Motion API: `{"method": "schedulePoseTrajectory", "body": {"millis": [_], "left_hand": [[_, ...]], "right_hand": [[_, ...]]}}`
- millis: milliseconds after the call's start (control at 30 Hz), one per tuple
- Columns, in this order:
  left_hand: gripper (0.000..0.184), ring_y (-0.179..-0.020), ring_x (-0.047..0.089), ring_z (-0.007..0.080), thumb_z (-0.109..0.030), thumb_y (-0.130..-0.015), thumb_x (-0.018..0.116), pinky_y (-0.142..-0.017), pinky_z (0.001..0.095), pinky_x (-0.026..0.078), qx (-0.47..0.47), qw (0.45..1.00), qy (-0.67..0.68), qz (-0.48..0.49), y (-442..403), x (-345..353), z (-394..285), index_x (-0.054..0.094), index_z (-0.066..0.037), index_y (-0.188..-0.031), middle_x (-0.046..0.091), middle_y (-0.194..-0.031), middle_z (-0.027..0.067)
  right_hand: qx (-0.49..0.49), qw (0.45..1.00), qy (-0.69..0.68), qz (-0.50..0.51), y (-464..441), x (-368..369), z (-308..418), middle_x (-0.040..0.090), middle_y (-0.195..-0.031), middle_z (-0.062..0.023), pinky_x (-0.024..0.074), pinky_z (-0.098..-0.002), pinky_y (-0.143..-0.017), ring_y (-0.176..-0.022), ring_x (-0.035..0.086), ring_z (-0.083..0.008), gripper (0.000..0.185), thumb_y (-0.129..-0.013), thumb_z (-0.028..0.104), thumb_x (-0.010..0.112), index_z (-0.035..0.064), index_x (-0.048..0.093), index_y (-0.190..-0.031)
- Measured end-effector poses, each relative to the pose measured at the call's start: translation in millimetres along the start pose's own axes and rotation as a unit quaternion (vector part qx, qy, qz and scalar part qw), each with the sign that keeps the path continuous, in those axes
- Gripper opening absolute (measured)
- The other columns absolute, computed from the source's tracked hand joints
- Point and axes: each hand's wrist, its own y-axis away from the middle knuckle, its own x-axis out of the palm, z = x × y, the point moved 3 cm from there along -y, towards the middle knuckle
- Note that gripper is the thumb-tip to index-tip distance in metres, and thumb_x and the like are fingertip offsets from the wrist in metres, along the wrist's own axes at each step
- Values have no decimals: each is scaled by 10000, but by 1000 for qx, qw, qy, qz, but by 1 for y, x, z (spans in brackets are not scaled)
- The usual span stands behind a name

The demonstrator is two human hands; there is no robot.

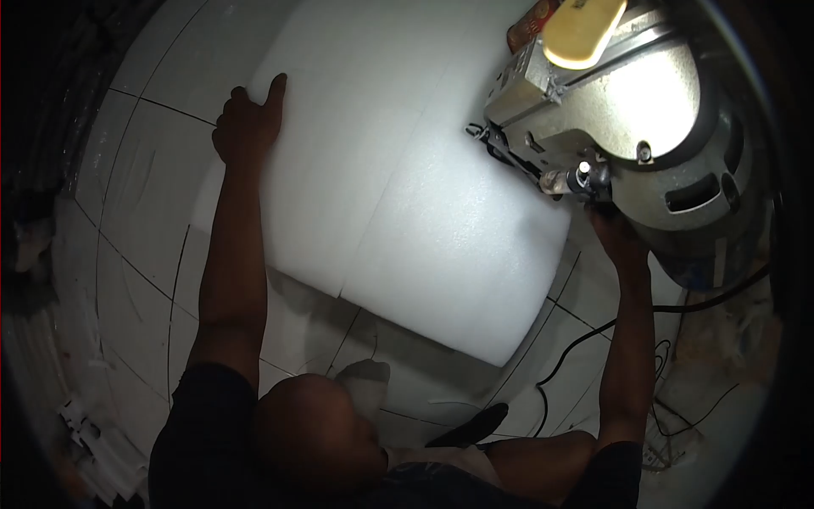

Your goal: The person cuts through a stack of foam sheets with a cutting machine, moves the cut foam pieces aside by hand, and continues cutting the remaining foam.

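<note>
A thick block of white foam (pixel 339 144) fills the middle, with a straight seam running along its length. My left hand (pixel 248 125) is at the block's left edge, thumb stretched out on top and the other fingers bent over the side. At the upper right stands a heavy metal electric cutting machine (pixel 585 110) with a round motor housing and a yellow knob-like part (pixel 583 32). My right hand (pixel 619 237) is at the machine's near side and appears to grip its dark handle; most of its fingers are hidden beneath the machine. No blade shows.
Pale floor tiles (pixel 140 161) surround the foam. A black power cord (pixel 585 335) runs from the right across the floor, with thin wires (pixel 678 416) nearby. My bent knee (pixel 309 428) and a dark shoe (pixel 471 426) are close to the foam's near edge. White scraps (pixel 102 450) lie at lower left.
</note>
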Motion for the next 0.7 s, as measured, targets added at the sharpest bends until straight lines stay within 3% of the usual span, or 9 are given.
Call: {"method": "schedulePoseTrajectory", "body": {"millis": [67, 133, 200, 333, 433, 500, 633, 700], "left_hand": [[902, -1065, 629, 353, -764, -835, 393, -885, 449, 502, 10, 1000, -5, -9, 2, -1, -2, 542, 26, -1245, 636, -1130, 211], [903, -1050, 635, 350, -763, -838, 393, -876, 446, 505, 12, 1000, -4, -13, 4, -2, -2, 541, 28, -1248, 640, -1115, 212], [901, -1043, 639, 348, -761, -837, 399, -873, 446, 506, 12, 1000, -4, -14, 7, -1, -5, 541, 29, -1246, 640, -1113, 215], [903, -1036, 643, 348, -760, -835, 405, -863, 445, 510, 11, 1000, -4, -4, 17, -3, -14, 540, 34, -1245, 636, -1118, 219], [910, -1031, 644, 353, -762, -834, 405, -859, 449, 511, 24, 999, -5, -22, 19, -10, -12, 539, 40, -1243, 635, -1121, 221], [913, -1022, 646, 356, -762, -834, 405, -856, 452, 511, 29, 999, 2, -24, 21, -8, -11, 539, 43, -1243, 638, -1109, 222], [916, -1003, 650, 360, -758, -832, 412, -848, 455, 510, 29, 999, 8, -35, 26, -20, -11, 537, 50, -1243, 645, -1088, 221], [913, -1000, 650, 360, -755, -832, 412, -847, 455, 508, 30, 999, 7, -33, 29, -19, -15, 537, 51, -1243, 642, -1095, 220]], "right_hand": [[26, 996, -2, -82, -8, -16, -10, 597, -1203, -61, 493, -399, -943, -1106, 596, -191, 356, -981, 395, 459, 173, 536, -1247], [17, 998, -17, -61, -5, -12, -4, 592, -1216, -67, 490, -418, -944, -1099, 603, -215, 375, -974, 422, 467, 191, 531, -1262], [97, 984, -140, -49, -4, -10, -6, 589, -1224, -71, 477, -442, -956, -1128, 588, -220, 360, -978, 416, 459, 211, 530, -1266], [86, 988, -117, -52, 1, -9, -4, 593, -1197, -72, 462, -454, -972, -1134, 576, -225, 369, -965, 451, 476, 197, 551, -1222], [23, 997, -5, -72, -1, -16, -5, 596, -1160, -77, 458, -448, -978, -1126, 572, -224, 337, -967, 449, 478, 186, 577, -1154], [40, 997, -52, -29, -1, -17, -8, 597, -1132, -75, 460, -443, -973, -1103, 579, -219, 288, -971, 407, 484, 183, 576, -1128], [28, 999, -1, -31, -7, -34, -12, 598, -1140, -64, 466, -431, -964, -1102, 581, -208, 247, -979, 329, 479, 178, 555, -1160], [112, 972, -202, -46, 1, -18, -7, 600, -1109, -47, 476, -421, -946, -1061, 596, -207, 268, -961, 325, 509, 174, 546, -1180]]}}
